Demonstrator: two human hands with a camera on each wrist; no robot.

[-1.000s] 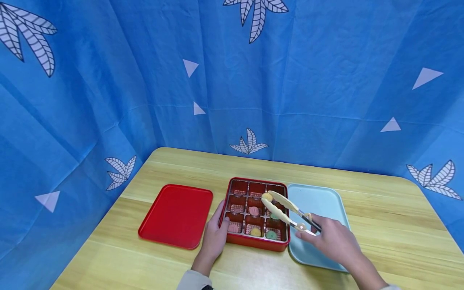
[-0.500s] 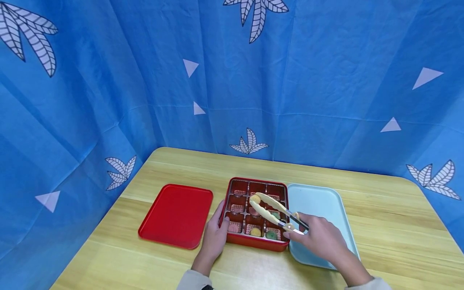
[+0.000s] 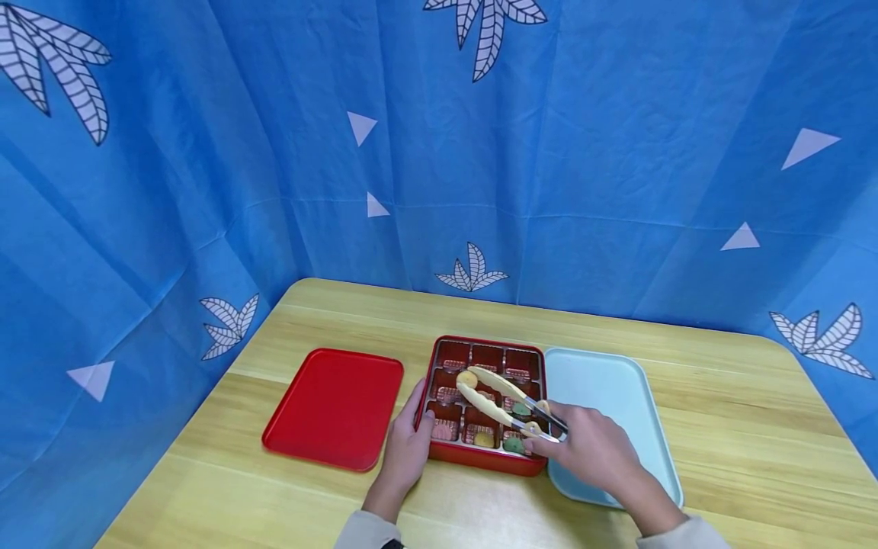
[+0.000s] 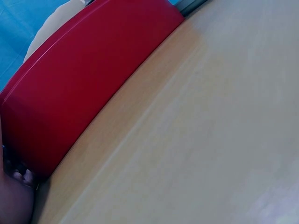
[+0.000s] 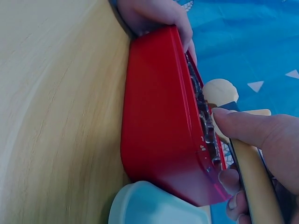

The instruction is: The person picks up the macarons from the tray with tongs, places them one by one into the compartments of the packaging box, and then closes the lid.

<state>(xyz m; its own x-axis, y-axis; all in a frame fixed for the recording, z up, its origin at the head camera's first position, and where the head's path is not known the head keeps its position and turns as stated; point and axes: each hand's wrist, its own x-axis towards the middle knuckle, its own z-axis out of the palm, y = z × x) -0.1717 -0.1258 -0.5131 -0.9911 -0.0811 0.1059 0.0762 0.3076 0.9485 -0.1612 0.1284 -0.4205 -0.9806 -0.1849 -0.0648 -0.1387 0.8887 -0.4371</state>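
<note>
My left hand (image 3: 408, 446) holds the left side of a red box (image 3: 480, 459), its thumb at the near left rim. In my right hand (image 3: 593, 446) is a pair of cream-tipped tongs (image 3: 488, 409). A round yellow cookie (image 3: 467, 380) sits between the tong tips, over the box's middle row. The box has a divided dark insert. Along its front row lie a pink cookie (image 3: 444, 431), a yellow cookie (image 3: 483, 439) and a green cookie (image 3: 514, 444). Another green cookie (image 3: 521, 409) is in the middle row's right compartment; the tongs partly hide the central one.
A flat red tray-like lid (image 3: 332, 412) lies left of the box on the wooden table (image 3: 741, 427). Close against the box's right side is a light blue tray (image 3: 604, 374), partly under my right forearm. A blue patterned curtain (image 3: 617, 152) hangs behind the table.
My right hand has moved left with the tongs, bringing the yellow cookie from the box's right side toward its left compartments. The left hand stays at the box.
</note>
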